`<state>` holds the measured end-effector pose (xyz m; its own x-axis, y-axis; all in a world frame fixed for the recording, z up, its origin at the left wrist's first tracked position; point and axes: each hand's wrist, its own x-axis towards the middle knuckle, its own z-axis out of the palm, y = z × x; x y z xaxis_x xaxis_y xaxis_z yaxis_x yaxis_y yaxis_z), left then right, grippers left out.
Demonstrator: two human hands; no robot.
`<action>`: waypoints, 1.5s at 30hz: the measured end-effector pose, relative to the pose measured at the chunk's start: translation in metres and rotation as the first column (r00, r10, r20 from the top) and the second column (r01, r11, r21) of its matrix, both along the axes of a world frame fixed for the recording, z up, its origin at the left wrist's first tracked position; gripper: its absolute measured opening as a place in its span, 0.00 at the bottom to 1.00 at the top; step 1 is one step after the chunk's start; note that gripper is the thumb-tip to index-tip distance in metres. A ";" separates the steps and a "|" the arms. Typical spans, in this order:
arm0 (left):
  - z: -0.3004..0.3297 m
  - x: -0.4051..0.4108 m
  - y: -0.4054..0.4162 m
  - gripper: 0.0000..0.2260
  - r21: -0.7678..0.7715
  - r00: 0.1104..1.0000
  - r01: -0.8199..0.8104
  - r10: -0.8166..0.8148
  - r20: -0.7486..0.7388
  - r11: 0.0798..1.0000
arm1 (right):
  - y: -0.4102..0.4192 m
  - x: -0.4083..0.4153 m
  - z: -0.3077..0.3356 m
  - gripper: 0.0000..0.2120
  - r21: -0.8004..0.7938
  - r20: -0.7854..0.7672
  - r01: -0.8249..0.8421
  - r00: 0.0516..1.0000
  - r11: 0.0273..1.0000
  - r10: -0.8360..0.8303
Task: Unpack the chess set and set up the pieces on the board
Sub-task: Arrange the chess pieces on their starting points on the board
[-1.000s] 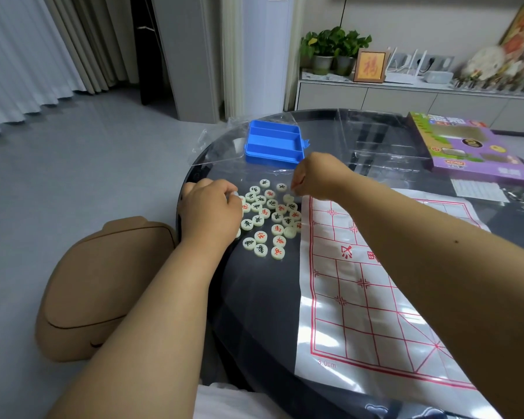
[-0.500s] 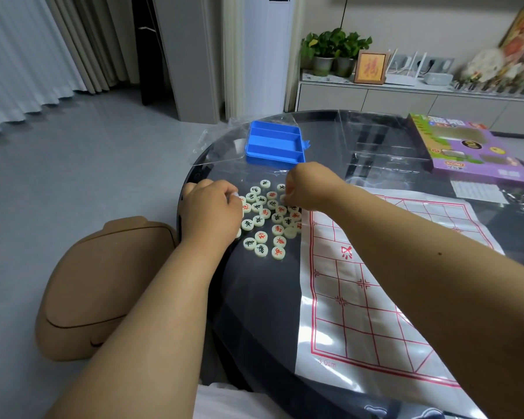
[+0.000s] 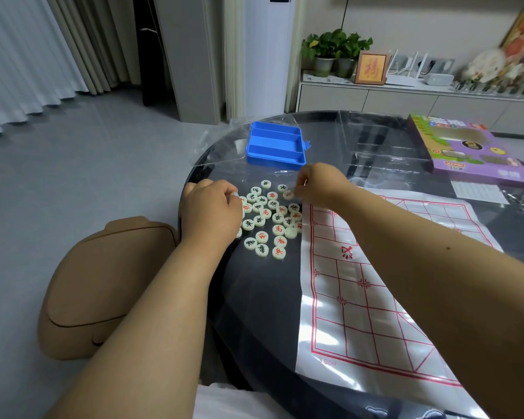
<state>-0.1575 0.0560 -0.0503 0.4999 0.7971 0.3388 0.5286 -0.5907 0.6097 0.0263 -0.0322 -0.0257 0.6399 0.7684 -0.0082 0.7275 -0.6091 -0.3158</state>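
Observation:
Several round cream chess pieces (image 3: 268,220) with red or black characters lie in a loose pile on the dark round table (image 3: 254,297). To their right lies the white board sheet (image 3: 375,297) with a red grid, and no pieces stand on it. My left hand (image 3: 212,210) sits at the pile's left edge with its fingers curled round a pale piece at the fingertips. My right hand (image 3: 321,184) hovers over the pile's far right corner and pinches a piece between thumb and fingertips, beside a red-marked piece (image 3: 288,195).
An empty blue compartment tray (image 3: 276,146) stands just beyond the pile on a clear plastic sheet. A purple game box (image 3: 472,152) lies at the table's far right. A tan padded seat (image 3: 103,282) stands on the floor to the left of the table.
My right hand dipped left and down into the far end of the pile, then drew back right a little. My left hand stayed at the pile's left edge.

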 end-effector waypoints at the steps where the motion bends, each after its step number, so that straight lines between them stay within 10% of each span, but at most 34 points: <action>1: 0.000 0.000 0.000 0.10 -0.001 1.000 0.000 0.000 0.001 1.000 | -0.001 0.001 0.000 0.07 0.030 0.006 0.005 1.000 1.000 -0.006; 13: 0.002 0.001 -0.006 0.10 -0.005 1.000 0.015 -0.015 -0.004 1.000 | -0.044 -0.027 0.014 0.07 -0.054 -0.095 -0.338 0.938 0.939 0.332; 45: 0.014 -0.004 -0.022 0.10 -0.009 0.998 0.055 -0.055 -0.006 0.998 | -0.066 -0.030 -0.011 0.18 0.055 0.059 -0.058 0.997 0.997 0.054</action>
<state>-0.1618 0.0342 -0.0361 0.5448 0.7713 0.3291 0.4992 -0.6136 0.6118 -0.0039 -0.0979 -0.0365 0.5940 0.8013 0.0714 0.7778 -0.5493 -0.3053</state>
